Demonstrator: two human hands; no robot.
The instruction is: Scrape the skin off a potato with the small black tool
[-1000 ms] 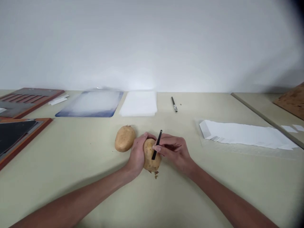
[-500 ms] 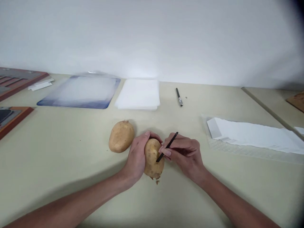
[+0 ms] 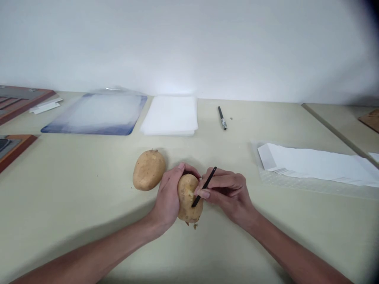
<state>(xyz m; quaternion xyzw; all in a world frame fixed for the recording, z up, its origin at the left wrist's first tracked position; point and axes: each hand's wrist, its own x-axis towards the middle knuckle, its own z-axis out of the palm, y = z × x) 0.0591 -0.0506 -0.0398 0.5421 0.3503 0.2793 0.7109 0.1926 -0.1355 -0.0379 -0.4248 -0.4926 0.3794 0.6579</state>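
Note:
A brown potato stands in front of me on the pale table, with small bits of peel at its near end. My left hand is wrapped round its left and far sides. In my right hand a thin black tool is pinched between thumb and fingers. The tool slants down to the left, and its lower tip touches the potato's face, below a pale yellow patch. A second potato lies to the left of my left hand, touched by neither hand.
Along the back lie a blue-edged clear folder, a stack of white sheets and a dark pen. White paper strips in clear plastic are at right. Red-brown framed items sit at the left edge.
The black tool's tip has moved slightly down the potato's face, along with my right hand. My left hand keeps its hold. The whole view has shifted slightly.

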